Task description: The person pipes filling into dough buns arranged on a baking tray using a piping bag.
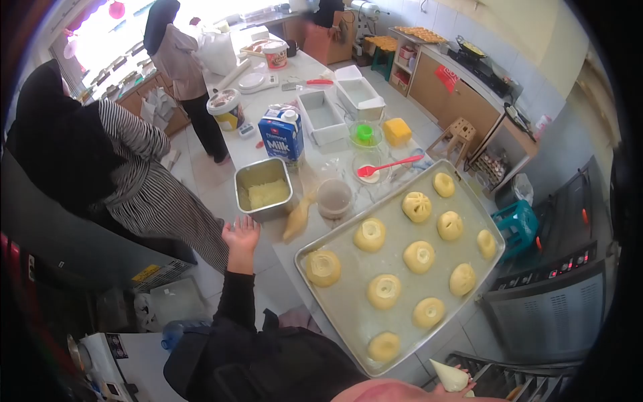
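Observation:
My left hand is open, palm up with fingers spread, just below a square metal tin that holds pale yellow contents. At the bottom right, my right hand is closed on a piping bag with pale cream filling, partly cut off by the frame edge. Between them lies a large baking tray bearing several round dough buns, some with pale filling in their centres. A second piping bag, tan inside, rests on the table beside a clear plastic tub.
A blue milk carton, a red brush over a bowl, white loaf-shaped containers and a yellow block stand on the table. A person in stripes is close at left. An oven stands at right.

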Tool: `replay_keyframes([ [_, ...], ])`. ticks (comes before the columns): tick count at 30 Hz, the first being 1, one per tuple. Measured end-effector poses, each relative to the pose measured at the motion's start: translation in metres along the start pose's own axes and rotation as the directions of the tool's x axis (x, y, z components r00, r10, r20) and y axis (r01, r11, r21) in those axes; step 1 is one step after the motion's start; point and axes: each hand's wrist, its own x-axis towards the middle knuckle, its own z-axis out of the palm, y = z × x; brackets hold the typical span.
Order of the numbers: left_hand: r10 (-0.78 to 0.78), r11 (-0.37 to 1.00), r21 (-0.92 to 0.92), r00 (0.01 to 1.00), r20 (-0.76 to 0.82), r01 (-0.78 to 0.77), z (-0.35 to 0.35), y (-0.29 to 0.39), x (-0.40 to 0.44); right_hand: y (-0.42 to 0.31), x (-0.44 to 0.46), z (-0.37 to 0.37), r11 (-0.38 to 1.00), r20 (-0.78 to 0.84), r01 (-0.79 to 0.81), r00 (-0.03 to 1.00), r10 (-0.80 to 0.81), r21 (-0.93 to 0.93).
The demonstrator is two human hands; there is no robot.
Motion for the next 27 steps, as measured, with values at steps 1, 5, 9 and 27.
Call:
replay_keyframes([
  [1, -0.002, 1.000, 0.012, 1.000, -0.004, 0.002, 0.001, 0.001, 0.002, -0.003, -0.005, 0.005, 1.000, 0.026, -0.008, 1.000, 0.008, 0.007],
  [5, -0.005, 1.000, 0.023, 1.000, -0.016, 0.006, 0.012, 0.000, -0.007, -0.002, -0.011, 0.011, 1.000, 0.051, -0.006, 0.999, 0.006, 0.000],
  [9, 0.319, 0.869, 0.325, 0.924, 0.209, -0.374, 0.042, -0.003, -0.049, -0.003, -0.018, 0.017, 0.998, 0.141, -0.012, 0.990, 0.003, 0.060],
  [27, 0.085, 0.741, 0.602, 0.931, 0.354, -0.296, 0.018, -0.013, 0.048, -0.020, -0.033, 0.009, 0.996, 0.086, 0.065, 0.994, -0.070, 0.056],
])
